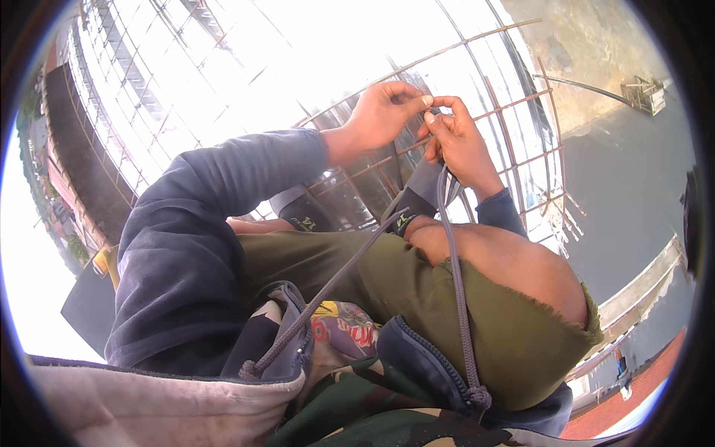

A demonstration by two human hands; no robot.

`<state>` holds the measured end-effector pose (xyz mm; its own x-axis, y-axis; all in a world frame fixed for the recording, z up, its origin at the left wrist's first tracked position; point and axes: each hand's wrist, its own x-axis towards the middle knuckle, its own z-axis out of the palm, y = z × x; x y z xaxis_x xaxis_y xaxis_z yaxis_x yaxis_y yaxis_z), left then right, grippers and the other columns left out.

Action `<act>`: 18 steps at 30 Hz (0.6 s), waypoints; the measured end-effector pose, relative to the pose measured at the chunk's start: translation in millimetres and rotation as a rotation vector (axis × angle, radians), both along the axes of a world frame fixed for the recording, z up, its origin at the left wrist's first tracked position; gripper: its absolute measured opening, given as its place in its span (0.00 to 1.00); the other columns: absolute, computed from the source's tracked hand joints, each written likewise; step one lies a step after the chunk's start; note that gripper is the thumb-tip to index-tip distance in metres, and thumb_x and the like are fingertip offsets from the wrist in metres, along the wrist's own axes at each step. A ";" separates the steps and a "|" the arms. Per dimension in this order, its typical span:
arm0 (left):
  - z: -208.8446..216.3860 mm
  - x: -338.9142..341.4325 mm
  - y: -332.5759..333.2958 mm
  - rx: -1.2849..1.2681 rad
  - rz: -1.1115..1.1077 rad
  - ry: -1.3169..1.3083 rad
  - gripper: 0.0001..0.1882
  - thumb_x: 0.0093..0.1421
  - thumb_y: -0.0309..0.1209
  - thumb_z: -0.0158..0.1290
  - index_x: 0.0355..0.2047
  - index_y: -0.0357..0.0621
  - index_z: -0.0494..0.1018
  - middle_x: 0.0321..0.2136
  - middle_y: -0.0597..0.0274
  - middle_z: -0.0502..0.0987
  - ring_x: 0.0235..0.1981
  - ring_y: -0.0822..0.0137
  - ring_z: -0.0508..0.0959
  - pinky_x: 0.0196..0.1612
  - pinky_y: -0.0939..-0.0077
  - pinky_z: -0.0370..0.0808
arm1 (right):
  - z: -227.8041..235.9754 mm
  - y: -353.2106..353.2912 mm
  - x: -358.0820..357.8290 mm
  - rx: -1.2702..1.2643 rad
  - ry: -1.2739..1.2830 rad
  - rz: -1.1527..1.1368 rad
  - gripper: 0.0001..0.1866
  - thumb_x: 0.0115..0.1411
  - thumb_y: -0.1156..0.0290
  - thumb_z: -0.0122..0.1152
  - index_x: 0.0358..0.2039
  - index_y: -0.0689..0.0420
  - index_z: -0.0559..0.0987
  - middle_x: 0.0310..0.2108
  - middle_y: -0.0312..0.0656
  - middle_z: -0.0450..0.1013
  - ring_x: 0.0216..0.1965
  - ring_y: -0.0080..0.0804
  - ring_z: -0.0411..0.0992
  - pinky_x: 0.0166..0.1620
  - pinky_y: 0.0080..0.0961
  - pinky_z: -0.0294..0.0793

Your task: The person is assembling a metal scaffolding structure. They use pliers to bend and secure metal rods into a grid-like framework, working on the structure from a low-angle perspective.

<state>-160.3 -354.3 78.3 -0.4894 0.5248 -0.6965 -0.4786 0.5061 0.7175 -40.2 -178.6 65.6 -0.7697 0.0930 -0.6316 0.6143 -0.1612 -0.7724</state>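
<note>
Both hands meet above a grid of reinforcing bars (514, 108), with the fingertips touching. My left hand (378, 113) reaches in with thumb and forefinger pinched together. Opposite it, my right hand (463, 145) has thumb and forefinger closed close to the left fingertips and its other fingers curled. Whatever lies between the fingers is too small to make out. Grey hood cords (456, 279) hang from my jacket, one passing just below the right hand. My bent knee (514, 272) and dark socks (298, 214) show beneath the arms.
Bars cross under and ahead of me, washed out by glare at the upper left. Bar ends jut out at the right, beside a grey flat surface (611, 179). A small wooden box-like frame (645, 97) stands there, with a dark thin rod (585, 86) near it.
</note>
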 end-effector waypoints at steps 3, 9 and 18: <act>-28.6 -11.5 -18.4 -0.078 -0.135 0.543 0.24 0.70 0.50 0.63 0.44 0.37 0.84 0.33 0.56 0.85 0.34 0.63 0.83 0.43 0.63 0.82 | -14.3 15.3 -1.7 0.233 0.045 0.035 0.11 0.77 0.67 0.58 0.53 0.59 0.80 0.30 0.34 0.78 0.28 0.19 0.73 0.33 0.23 0.69; -82.7 -49.7 -56.9 -0.307 -0.334 0.597 0.29 0.75 0.54 0.54 0.47 0.33 0.81 0.33 0.49 0.86 0.37 0.52 0.85 0.45 0.57 0.81 | -36.4 60.7 -3.6 0.926 0.147 0.255 0.12 0.70 0.70 0.61 0.48 0.56 0.89 0.44 0.48 0.84 0.47 0.49 0.83 0.52 0.42 0.81; -75.5 -87.8 -47.8 -0.370 -0.787 1.237 0.18 0.77 0.46 0.53 0.56 0.49 0.79 0.51 0.55 0.83 0.57 0.56 0.81 0.58 0.54 0.78 | -45.7 4.0 -46.8 0.865 0.113 0.313 0.13 0.68 0.71 0.62 0.50 0.52 0.88 0.48 0.52 0.84 0.47 0.53 0.83 0.53 0.45 0.81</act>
<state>-248.1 -402.1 2.9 -0.5346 0.8170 -0.2163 0.7846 0.5749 0.2322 -87.1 -174.6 19.9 -0.8920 0.2745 -0.3593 0.4465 0.6597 -0.6045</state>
